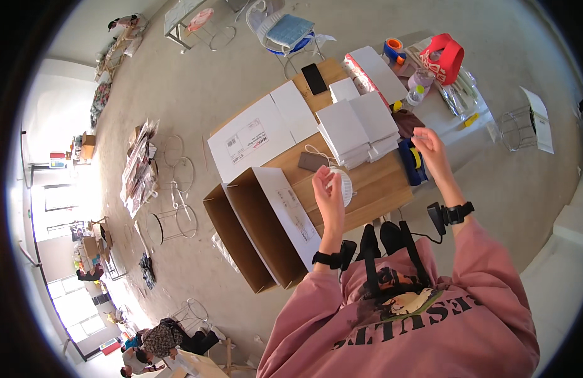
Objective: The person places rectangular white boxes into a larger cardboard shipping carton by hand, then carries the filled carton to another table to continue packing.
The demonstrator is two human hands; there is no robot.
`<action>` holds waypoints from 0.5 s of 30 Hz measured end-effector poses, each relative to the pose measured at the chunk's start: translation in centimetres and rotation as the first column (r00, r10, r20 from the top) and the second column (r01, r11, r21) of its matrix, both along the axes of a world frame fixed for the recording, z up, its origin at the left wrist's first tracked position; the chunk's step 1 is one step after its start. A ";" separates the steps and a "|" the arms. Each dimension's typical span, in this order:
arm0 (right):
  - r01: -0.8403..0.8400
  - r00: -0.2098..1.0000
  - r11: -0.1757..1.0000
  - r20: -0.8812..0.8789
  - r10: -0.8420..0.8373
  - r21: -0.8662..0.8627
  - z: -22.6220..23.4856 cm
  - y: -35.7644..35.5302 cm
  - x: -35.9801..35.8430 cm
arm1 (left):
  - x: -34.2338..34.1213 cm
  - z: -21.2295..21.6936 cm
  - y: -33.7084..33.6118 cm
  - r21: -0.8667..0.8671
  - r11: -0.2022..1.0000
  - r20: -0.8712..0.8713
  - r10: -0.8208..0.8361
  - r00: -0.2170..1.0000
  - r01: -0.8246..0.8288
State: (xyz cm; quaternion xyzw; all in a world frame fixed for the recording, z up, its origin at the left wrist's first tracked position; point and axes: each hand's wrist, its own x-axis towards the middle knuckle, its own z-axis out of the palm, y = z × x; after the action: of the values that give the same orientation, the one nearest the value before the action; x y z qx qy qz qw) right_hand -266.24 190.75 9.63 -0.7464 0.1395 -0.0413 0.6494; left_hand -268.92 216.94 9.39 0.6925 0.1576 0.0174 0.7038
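On my feed the desk [386, 189] shows smooth, grained wood, the boxes [351, 123] matt card, and the carton [260, 217] bare, matt cardboard inside. The phone [314, 79] looks glossy to me, the yellow-capped bottle [415, 96] clear plastic, the sweatshirt [417, 343] matt cloth; I read the floor [228, 82] as dull concrete.

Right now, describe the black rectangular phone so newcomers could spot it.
Find the brown wooden table. Near its far edge, between the flat white cardboard panel and the red-sided white box, lies the phone. Unlike these white neighbours, it is black.
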 end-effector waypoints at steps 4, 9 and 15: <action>-0.063 0.998 0.998 -0.030 0.063 0.001 -1.3 0.5 5.0 | 3.5 -1.4 -0.3 -0.070 0.993 -0.043 0.089 0.995 -0.092; -0.203 0.937 0.978 -0.300 0.181 -0.043 -2.2 0.8 9.7 | 6.2 -1.2 -1.1 -0.115 0.991 -0.212 0.045 0.976 -0.070; -0.302 0.903 0.943 -0.276 0.329 0.138 -2.9 2.2 10.7 | 7.4 -2.1 -2.5 -0.026 0.995 -0.214 -0.101 0.972 0.098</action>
State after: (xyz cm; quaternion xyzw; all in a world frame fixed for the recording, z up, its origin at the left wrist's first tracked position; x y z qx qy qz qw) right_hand -255.52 192.90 6.72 -0.7261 0.1140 0.1829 0.6529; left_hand -261.50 214.47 7.27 0.6920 0.1978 -0.0939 0.6878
